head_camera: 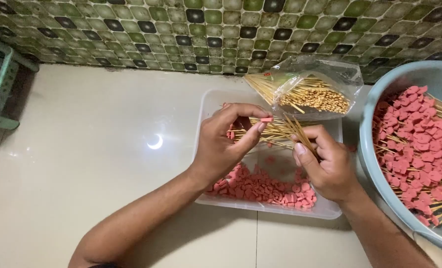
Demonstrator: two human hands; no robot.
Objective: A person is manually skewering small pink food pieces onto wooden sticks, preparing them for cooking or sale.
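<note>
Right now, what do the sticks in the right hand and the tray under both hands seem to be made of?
Sticks: probably bamboo or wood; pale yellow, matte, thin and straight. Tray: likely clear plastic; translucent, slightly glossy walls show the pink pieces through them. The right hand grips the sticks.

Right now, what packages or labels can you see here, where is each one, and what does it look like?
Bag: clear plastic, opened, lying by the tiled wall behind the tray; holds pale wooden sticks; a green and red label patch near its left end.
Tray: clear rectangular plastic, on the floor under both hands; holds pink pieces.
Bowl: round, pale blue, at right; holds skewered pink pieces.
No signs or screens.
</note>
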